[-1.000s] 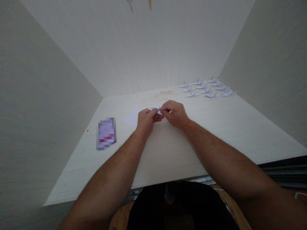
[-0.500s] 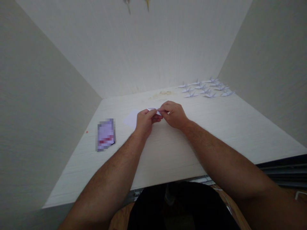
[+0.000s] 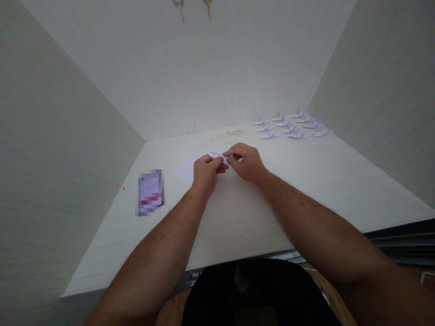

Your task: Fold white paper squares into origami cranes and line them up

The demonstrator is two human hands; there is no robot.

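Both hands meet over the middle of the white table (image 3: 306, 190). My left hand (image 3: 205, 172) and my right hand (image 3: 247, 162) each pinch a small folded piece of pale paper (image 3: 217, 156) held between them, just above the tabletop. Most of the paper is hidden by the fingers. A flat sheet of pale paper (image 3: 185, 170) lies on the table just left of my left hand.
Several small folded paper cranes (image 3: 290, 126) stand in rows at the far right corner. A small blurred-out packet (image 3: 150, 192) lies near the left edge. A brownish stain (image 3: 231, 133) marks the table by the back wall. Walls close in on three sides.
The hands have stayed in place; the fingers have shifted slightly on the folded paper. The view has tilted a little.
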